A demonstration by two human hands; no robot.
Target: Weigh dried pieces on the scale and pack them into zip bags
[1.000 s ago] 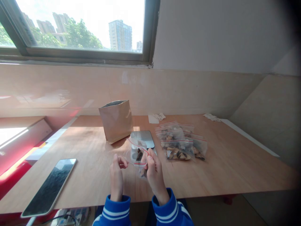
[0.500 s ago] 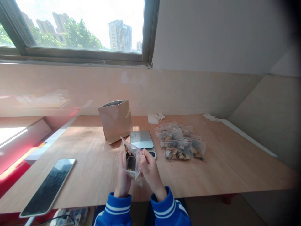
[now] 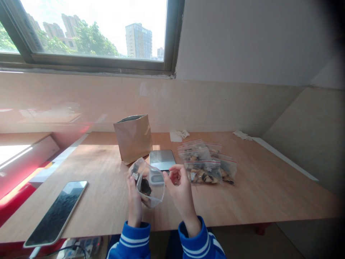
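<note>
Wooden counter (image 3: 256, 189), digital scale (image 3: 162, 159) at centre.
Left hand (image 3: 133, 201) alone grips a clear zip bag (image 3: 147, 183); right hand (image 3: 180, 190) open, empty: a slip could drop it on the scale.

The held bag (image 3: 147, 184) is glossy clear plastic, the paper bag (image 3: 132, 138) matt brown, the scale top (image 3: 162, 159) smooth shiny metal, the table (image 3: 242, 194) smooth pale wood.

A wooden table (image 3: 242, 201) carries a kraft paper bag (image 3: 133, 138), digital scale (image 3: 162, 159), filled zip bags (image 3: 205, 165), phone (image 3: 56, 212) and tissues (image 3: 181, 134).
</note>
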